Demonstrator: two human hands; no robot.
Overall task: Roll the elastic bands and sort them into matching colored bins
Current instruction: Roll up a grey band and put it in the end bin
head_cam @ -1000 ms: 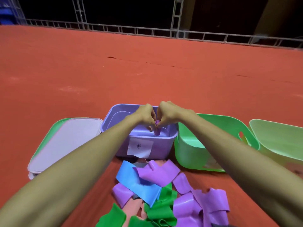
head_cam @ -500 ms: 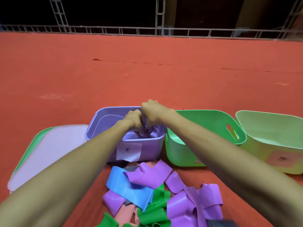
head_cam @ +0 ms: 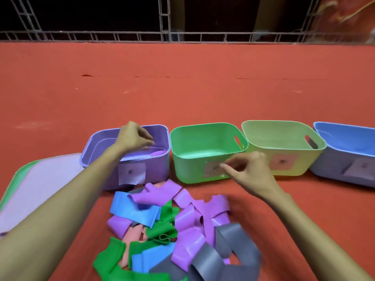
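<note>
Bins in my row: purple bin (head_cam: pixel 156 175), green bin (head_cam: pixel 190 173), yellow-green bin (head_cam: pixel 304 167), blue bin (head_cam: pixel 349 138) with a greyish-lilac outside. Purple roll (head_cam: pixel 158 153) in the purple one. White label (head_cam: pixel 132 173) on purple, pink label (head_cam: pixel 283 162) on yellow-green. Pile: purple bands (head_cam: pixel 162 193), blue bands (head_cam: pixel 129 209), green bands (head_cam: pixel 162 226), salmon-pink bands (head_cam: pixel 132 236), grey bands (head_cam: pixel 233 238), all plain. Lilac lid (head_cam: pixel 40 183) over green lid (head_cam: pixel 19 175). Floor (head_cam: pixel 182 94) plain orange-red.
</note>
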